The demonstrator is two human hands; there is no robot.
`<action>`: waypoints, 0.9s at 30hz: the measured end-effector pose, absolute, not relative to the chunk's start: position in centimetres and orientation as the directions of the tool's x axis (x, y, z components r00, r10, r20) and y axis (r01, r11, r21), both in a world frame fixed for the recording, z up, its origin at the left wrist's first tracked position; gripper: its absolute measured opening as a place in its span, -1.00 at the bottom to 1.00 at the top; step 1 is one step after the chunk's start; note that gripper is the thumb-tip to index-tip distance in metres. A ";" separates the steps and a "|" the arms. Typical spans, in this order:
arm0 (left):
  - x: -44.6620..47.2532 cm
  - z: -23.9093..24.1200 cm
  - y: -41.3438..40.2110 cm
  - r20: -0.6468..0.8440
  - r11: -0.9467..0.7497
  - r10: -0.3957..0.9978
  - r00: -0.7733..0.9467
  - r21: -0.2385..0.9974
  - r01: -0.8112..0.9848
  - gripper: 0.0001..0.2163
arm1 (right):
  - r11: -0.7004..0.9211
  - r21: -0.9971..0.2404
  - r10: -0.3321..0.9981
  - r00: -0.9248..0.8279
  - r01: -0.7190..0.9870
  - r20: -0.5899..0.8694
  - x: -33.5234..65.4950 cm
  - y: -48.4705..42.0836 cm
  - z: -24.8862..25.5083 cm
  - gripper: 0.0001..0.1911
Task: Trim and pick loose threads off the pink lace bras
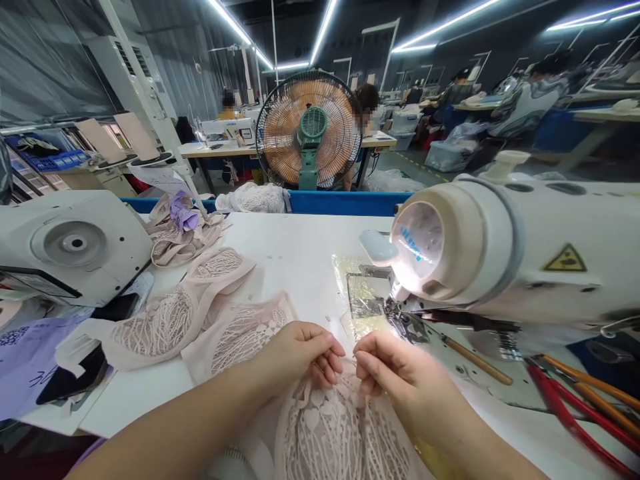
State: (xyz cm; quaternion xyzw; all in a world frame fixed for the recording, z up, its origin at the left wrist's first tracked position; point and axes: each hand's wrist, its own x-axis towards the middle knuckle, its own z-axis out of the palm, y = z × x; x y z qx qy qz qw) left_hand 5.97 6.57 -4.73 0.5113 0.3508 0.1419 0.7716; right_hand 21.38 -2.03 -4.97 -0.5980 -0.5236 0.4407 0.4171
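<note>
A pale pink lace bra (pixel 325 427) lies right below my two hands, at the front edge of the table. My left hand (pixel 305 353) is closed in a pinch of thumb and forefinger, the other fingers curled in over the lace. Just across a narrow gap, my right hand (pixel 387 367) is pinched too, its lower fingers against the bra's upper edge. Whatever sits between the fingertips is too small to make out. Left of my hands, another lace bra piece (pixel 250 330) and a lace cup piece (pixel 160 323) are spread on the white table (pixel 295 247).
A lit sewing machine (pixel 450 240) stands at right, with a wooden-handled tool (pixel 477 360) and red-handled pliers (pixel 570 407) near it. At left are a white machine head (pixel 75 240), a heap of straps (pixel 187 233) and a phone (pixel 83 373). A fan (pixel 310 133) stands behind.
</note>
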 end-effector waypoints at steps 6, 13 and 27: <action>6.0 -4.4 6.9 -0.436 0.525 0.556 0.708 0.845 0.108 -0.73 | -0.091 -0.954 0.996 0.037 0.284 -0.083 21.7 -2.2 -4.4 -0.83; 6.1 -4.4 6.5 -0.400 0.428 0.587 0.704 0.891 0.151 -0.79 | -0.104 -0.946 0.995 0.037 0.308 -0.097 21.6 -2.0 -5.0 -0.82; 6.2 -4.6 5.7 -0.300 0.287 0.712 0.635 0.949 0.127 -0.84 | -0.104 -0.969 0.983 -0.123 0.226 -0.134 21.2 -3.3 -2.9 -0.78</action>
